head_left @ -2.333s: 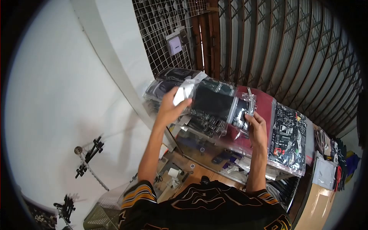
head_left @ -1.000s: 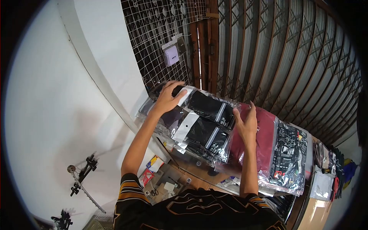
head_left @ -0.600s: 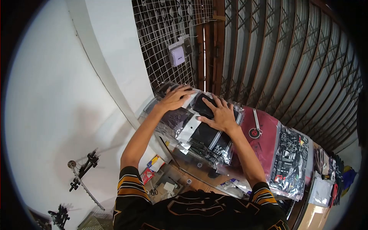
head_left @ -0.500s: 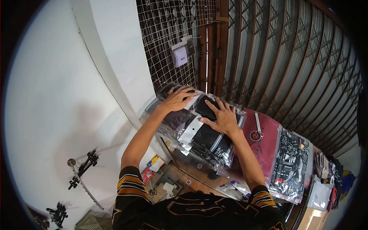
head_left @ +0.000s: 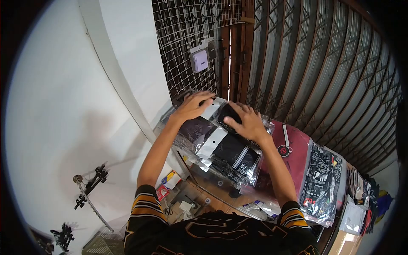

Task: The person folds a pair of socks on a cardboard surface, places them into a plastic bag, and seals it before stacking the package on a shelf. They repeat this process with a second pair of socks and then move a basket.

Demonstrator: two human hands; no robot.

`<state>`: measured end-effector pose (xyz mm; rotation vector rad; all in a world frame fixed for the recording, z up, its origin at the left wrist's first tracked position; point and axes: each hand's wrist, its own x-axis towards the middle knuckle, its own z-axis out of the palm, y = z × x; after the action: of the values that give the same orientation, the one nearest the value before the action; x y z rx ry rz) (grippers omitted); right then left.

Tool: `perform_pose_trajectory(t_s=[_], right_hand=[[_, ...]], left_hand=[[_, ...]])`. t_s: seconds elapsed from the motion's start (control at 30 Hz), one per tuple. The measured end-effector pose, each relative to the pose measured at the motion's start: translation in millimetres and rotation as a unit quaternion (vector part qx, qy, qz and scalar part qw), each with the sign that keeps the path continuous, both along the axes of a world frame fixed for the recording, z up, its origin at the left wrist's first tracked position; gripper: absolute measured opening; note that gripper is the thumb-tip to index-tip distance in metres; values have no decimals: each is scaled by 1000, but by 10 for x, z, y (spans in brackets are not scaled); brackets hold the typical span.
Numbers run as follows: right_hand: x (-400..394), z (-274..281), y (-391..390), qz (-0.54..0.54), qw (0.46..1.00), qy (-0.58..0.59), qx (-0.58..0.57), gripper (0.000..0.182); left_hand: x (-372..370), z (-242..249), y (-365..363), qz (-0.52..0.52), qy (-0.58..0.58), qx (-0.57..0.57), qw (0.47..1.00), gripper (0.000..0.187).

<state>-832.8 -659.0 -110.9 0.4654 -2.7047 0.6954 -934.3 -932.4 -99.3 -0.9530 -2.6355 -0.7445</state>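
My left hand [head_left: 195,106] is over the far left packets, fingers spread, by a white header card [head_left: 213,109]. My right hand [head_left: 247,122] lies at a black packet [head_left: 227,114], its fingers apart. Nearer my body is a clear-bagged black item with white stripes [head_left: 236,151], its white card [head_left: 212,143] on the left. A dark purple packet [head_left: 196,129] lies below my left hand. Whether either palm presses on the plastic is hard to tell.
A maroon packet [head_left: 291,142] with a round-tagged strap lies right, beside a black printed packet [head_left: 321,178]. Behind are a wire grid [head_left: 182,46] and a folding metal gate [head_left: 314,72]. Scissors [head_left: 168,210] and small boxes [head_left: 171,180] sit below left.
My right hand has drawn its thumb off the white card and shifted slightly right and up. My left hand has moved a little up and left, uncovering more of the far card.
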Motion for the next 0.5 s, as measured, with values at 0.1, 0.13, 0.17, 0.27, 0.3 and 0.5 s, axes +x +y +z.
perform_pose_trajectory(t_s=[0.1, 0.13, 0.17, 0.27, 0.3, 0.5], right_hand=[[-385, 247, 14, 53, 994, -24, -95, 89], [-601, 259, 1, 85, 985, -58, -141, 92], [-798, 273, -34, 117, 971, -93, -186, 95], [-1349, 282, -186, 150, 947, -200, -201, 93], [-1325, 358, -264, 127, 948, -237, -171, 94], [-1914, 214, -584, 181, 870, -449, -90, 98]], left_hand=[[277, 186, -188, 10, 20, 242, 970, 48], [502, 223, -212, 51, 61, 292, 953, 46], [692, 140, -228, 112, 112, 319, 935, 47], [1220, -232, -168, 251, 210, 383, 864, 54], [1321, -414, -105, 270, 210, 401, 850, 57], [1393, -974, 118, 335, 74, 387, 856, 73]])
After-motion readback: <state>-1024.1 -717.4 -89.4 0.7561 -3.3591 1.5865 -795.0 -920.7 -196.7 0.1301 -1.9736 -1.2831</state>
